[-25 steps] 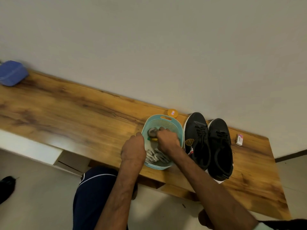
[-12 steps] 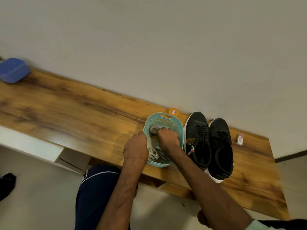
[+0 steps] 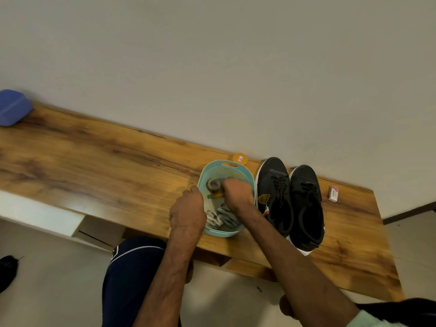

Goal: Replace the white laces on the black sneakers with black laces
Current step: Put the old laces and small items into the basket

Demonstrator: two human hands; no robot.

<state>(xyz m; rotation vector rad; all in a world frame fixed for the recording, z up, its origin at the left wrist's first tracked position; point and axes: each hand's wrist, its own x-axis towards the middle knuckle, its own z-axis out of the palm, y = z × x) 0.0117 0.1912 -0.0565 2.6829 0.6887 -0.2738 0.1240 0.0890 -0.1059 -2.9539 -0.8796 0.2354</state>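
Two black sneakers, left and right, stand side by side on the wooden table, both threaded with black laces. To their left is a teal basket holding bundled white laces, a grey roll and a small orange-and-teal item. My left hand grips the basket's left rim. My right hand reaches into the basket with its fingers curled beside the grey roll; what they hold is hidden.
An orange round lid lies behind the basket by the wall. A small white-and-pink box sits right of the sneakers. A blue container is at the table's far left end. My knee is below the front edge.
My right hand has edged slightly further into the basket toward the grey roll. My left hand stays on the rim and the sneakers have not moved.
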